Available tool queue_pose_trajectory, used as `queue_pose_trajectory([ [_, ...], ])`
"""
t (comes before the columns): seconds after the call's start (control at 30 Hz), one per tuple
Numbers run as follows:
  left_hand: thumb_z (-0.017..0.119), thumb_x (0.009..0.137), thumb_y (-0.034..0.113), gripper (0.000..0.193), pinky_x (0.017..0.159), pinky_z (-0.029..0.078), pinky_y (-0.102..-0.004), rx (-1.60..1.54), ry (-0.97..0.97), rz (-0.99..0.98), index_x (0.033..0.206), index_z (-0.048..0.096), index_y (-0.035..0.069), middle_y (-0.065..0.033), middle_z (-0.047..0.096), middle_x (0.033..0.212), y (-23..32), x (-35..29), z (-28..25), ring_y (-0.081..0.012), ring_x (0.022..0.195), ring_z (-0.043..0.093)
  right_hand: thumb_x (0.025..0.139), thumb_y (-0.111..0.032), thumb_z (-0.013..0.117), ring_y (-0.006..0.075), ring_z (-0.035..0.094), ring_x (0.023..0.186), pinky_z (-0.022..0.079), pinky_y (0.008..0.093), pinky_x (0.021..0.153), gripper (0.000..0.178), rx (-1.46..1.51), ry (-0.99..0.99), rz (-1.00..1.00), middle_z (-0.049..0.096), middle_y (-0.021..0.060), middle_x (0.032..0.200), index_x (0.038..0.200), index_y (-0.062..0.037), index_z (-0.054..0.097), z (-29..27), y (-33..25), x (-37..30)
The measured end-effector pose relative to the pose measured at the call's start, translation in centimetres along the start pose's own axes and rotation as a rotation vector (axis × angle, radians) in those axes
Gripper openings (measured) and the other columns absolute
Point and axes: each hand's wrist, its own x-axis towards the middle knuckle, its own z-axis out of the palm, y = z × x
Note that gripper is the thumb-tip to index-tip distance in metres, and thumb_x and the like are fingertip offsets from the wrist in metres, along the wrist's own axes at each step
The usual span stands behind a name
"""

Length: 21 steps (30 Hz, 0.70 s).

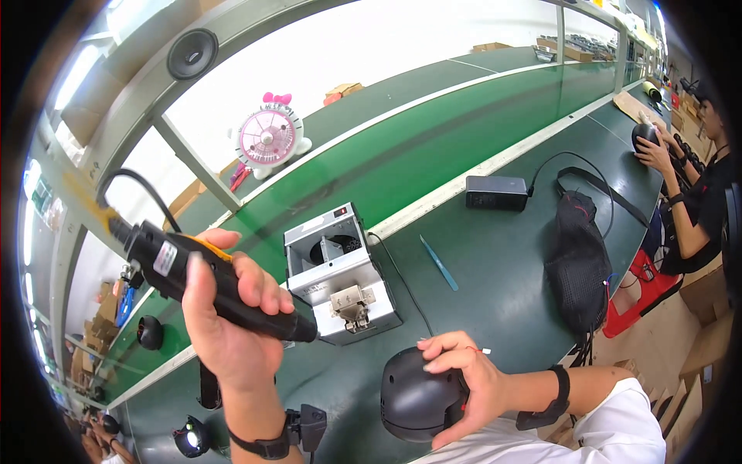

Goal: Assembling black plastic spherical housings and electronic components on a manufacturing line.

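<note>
My left hand (236, 309) is raised at the left, its fingers wrapped round a black electric screwdriver (182, 267) with an orange lever. The tool's narrow end points down to the right. Near the table's front edge, my right hand (479, 379) grips a rounded black plastic housing (410, 394) by its right side. Its smooth dome faces up and left, and a small white connector shows by the fingers. Between and beyond my hands stands a silver metal machine (332, 282) with an open top and a power switch. To its right lie blue tweezers (439, 263).
A black power adapter (496, 193) and a black mesh bag (578, 263) lie to the right. The green conveyor belt (464, 131) runs behind the table, with a pink fan (267, 138) beyond. At the far right a co-worker's hand (657, 155) holds another dark housing.
</note>
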Motion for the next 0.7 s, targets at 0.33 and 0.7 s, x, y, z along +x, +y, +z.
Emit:
queue_pose_trajectory([
  [0.33,0.035,0.084,0.089,0.085,0.046,0.042,-0.0280,0.014,0.050,-0.002,0.101,0.055,0.008,0.0017,0.045,0.058,-2.9,1.2,1.3,-0.0114,0.047,0.045,0.063,-0.043,0.095,0.0405,0.034,0.142,0.038,0.0473,0.112,0.110,0.034,-0.174,0.303,0.034,0.0273,0.147,0.146,-0.0042,0.033,-1.5,-1.8,1.2],
  [0.7,0.038,0.077,0.092,0.097,0.055,0.045,-0.0319,0.230,-0.103,0.252,0.112,0.053,0.003,-0.0016,0.050,0.065,-4.0,5.7,-0.4,-0.0146,0.054,0.049,0.054,-0.039,0.097,0.0458,0.039,0.137,0.036,0.0500,0.111,0.108,0.007,-0.237,0.341,0.032,0.0259,0.151,0.144,-0.0113,0.043,-1.4,-2.3,0.9],
])
